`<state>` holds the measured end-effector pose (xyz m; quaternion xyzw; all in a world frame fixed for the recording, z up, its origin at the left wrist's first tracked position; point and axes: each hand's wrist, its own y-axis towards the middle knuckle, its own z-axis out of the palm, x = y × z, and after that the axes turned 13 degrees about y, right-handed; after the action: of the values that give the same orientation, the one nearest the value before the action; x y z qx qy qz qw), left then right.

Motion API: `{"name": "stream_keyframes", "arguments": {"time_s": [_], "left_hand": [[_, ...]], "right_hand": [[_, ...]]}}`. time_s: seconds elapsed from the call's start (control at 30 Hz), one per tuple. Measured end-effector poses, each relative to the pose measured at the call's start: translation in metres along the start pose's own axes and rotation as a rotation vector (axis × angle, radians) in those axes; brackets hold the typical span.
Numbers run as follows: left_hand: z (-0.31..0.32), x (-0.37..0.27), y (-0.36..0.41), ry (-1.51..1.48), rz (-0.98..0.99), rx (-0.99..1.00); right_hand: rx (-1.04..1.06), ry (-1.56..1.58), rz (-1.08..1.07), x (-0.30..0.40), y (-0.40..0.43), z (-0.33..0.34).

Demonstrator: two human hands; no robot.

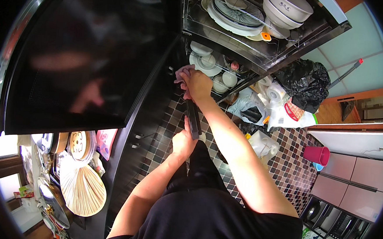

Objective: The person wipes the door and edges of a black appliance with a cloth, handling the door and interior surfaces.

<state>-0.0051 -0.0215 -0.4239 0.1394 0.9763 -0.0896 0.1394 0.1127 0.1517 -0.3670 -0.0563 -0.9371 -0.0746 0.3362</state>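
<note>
My right hand [198, 85] is closed on a crumpled pink cloth [184, 79], pressed at the far end of a long black bar-shaped part [194, 118]. My left hand [184, 138] grips the near end of this black part, its index finger stretched along the side. Just beyond my right hand, an opened dish cabinet shows white plates [205, 67] and bowls [229, 78] on a lower wire rack. On the upper rack lie stacked plates [235, 13] and large white bowls [287, 8]. Where the black part meets the cabinet is hidden.
A large glossy black panel [83, 53] fills the upper left. Below it, a woven fan [83, 190] lies among lids and containers. Plastic bags [250, 105], toilet rolls [275, 91] and a black bag [307, 82] are at right. A pink bin [317, 155] stands on the tiled floor.
</note>
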Motion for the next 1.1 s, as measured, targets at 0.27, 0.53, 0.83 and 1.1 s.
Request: {"name": "stream_keyframes", "arguments": {"time_s": [0.27,0.53,0.83,1.1], "left_hand": [[0.002,0.001,0.002,-0.036,-0.106,0.248],[-0.017,0.013,-0.004,-0.014,-0.011,0.144],[-0.022,0.024,-0.005,0.029,-0.054,0.166],[-0.026,0.015,-0.009,-0.009,-0.083,0.128]], "right_hand": [[0.109,-0.027,-0.013,-0.010,-0.132,-0.027],[0.115,0.454,-0.049,-0.043,-0.151,-0.044],[0.099,0.271,0.079,-0.022,-0.026,0.005],[0.274,0.149,0.175,-0.001,0.134,0.021]]}}
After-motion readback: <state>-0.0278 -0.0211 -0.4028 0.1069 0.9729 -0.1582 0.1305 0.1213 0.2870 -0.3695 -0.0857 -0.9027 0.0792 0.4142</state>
